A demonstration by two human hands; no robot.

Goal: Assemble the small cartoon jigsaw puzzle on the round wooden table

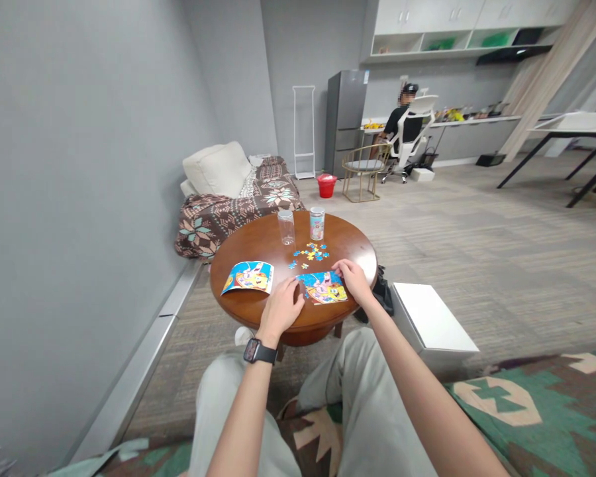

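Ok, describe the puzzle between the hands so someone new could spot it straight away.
On the round wooden table, look at the edge nearest the person. There a colourful cartoon jigsaw puzzle lies between the left hand and the right hand. Unlike the similar printed card to its left, it sits right at the hands, with loose blue and yellow pieces just beyond it.

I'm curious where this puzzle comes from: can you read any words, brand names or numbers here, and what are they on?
No text can be read: any print on the cartoon-labelled jar, the cartoon picture card or the wristwatch is too small or blurred to read.
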